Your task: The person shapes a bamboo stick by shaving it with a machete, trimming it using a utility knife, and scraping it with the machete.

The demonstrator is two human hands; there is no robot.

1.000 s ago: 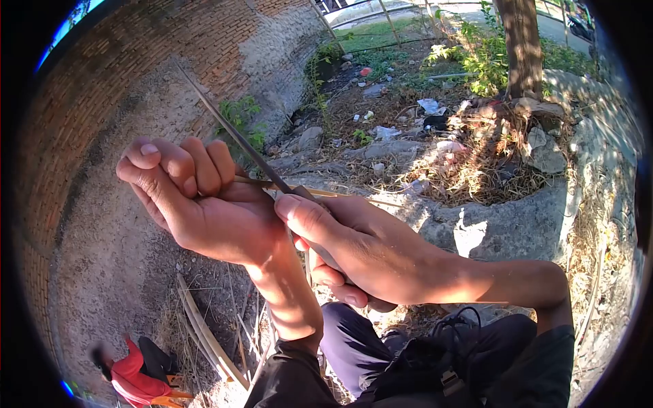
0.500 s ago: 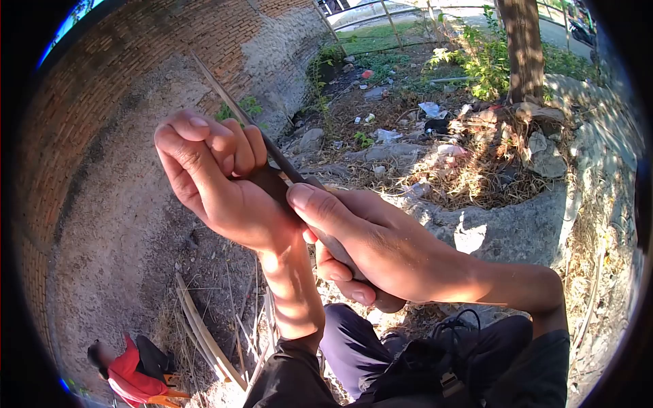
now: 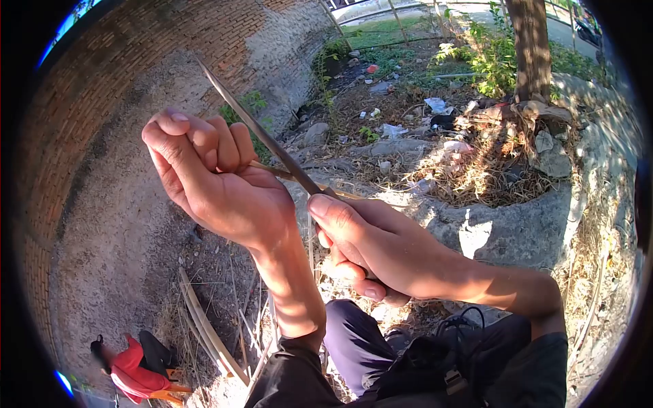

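My right hand (image 3: 377, 241) is wrapped round the handle of a long, narrow knife (image 3: 262, 134), thumb laid along its near end. The dark blade slants up and left to a pointed tip, passing just right of my left hand. My left hand (image 3: 211, 170) is turned palm up with its fingers curled tight. From its palm a thin tan bamboo strip (image 3: 280, 173) runs right, behind the blade and toward my right hand. The part of the strip inside the fist is hidden.
Split bamboo lengths (image 3: 207, 333) lie on the ground at lower left. Near them a person in red (image 3: 132, 370) sits on an orange seat. A brick wall (image 3: 102, 122) curves along the left. Dry grass and litter (image 3: 469, 170) surround a tree trunk (image 3: 530, 51).
My left hand has shifted slightly left, away from the knife. The blade has swung more upright, and the thin strip behind it has come into sight.
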